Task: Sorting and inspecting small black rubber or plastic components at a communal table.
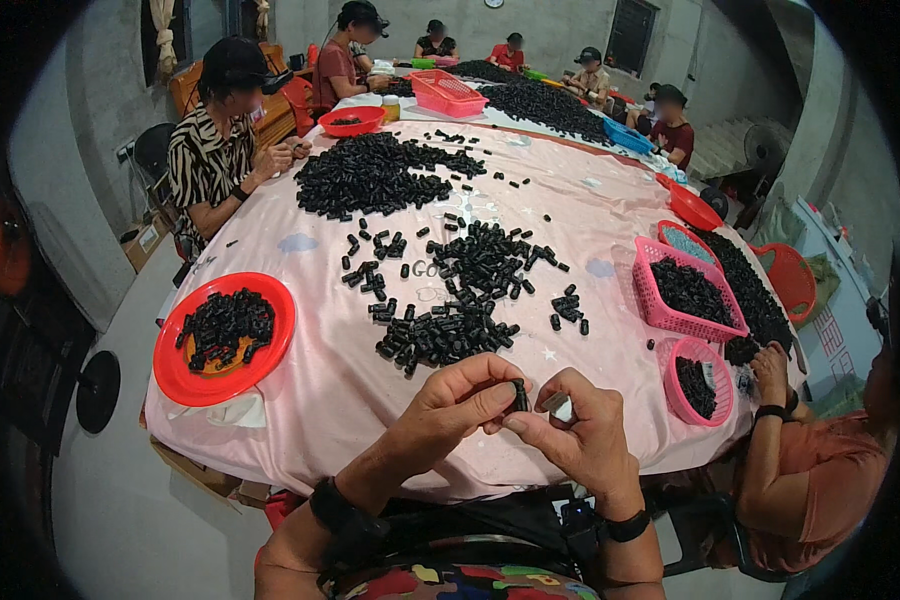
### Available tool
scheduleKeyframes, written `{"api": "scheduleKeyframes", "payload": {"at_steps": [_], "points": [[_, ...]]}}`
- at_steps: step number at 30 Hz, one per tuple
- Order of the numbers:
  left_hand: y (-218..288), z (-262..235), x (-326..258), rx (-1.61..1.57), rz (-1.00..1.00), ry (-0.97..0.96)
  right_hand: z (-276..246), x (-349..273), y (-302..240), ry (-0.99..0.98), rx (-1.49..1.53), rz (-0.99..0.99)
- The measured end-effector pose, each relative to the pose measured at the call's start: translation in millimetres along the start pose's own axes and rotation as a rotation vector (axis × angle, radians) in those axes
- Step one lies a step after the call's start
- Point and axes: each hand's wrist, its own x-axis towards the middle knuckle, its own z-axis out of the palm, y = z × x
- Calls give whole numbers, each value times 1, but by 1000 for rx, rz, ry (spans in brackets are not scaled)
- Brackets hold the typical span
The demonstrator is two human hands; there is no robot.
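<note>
My left hand [452, 402] and my right hand [578, 430] meet over the near edge of a table covered in a pink cloth [590, 210]. Between the fingertips of both hands sits one small black cylindrical part [519, 393]. A small pale piece [560, 405] shows at my right thumb. Just beyond my hands lies a scattered heap of the same black parts [460, 290]. A red round tray [224, 336] with more black parts sits at my left.
A bigger pile of black parts [370, 175] lies further up the table. Pink baskets [685, 295] [698, 382] with parts stand at the right, beside a seated person in orange [820, 480]. A person in a striped top [210, 150] sits at the left; others work at the far end.
</note>
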Motion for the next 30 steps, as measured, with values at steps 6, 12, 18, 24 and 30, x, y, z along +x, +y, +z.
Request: {"api": "scheduleKeyframes", "payload": {"at_steps": [6,12,18,24,30], "points": [[-3,0,0,19,-39,-20,5,0,12,21,-67,-72],[-6,0,1,19,-40,-19,3,0,12,-6,-170,-97],[-6,2,0,43,-42,-4,5,0,15,-1,-200,-121],[-8,0,1,74,-35,-2,4,0,17,-6,-263,-135],[-7,1,1,74,-53,7,4,0,16,-15,-276,-144]]}}
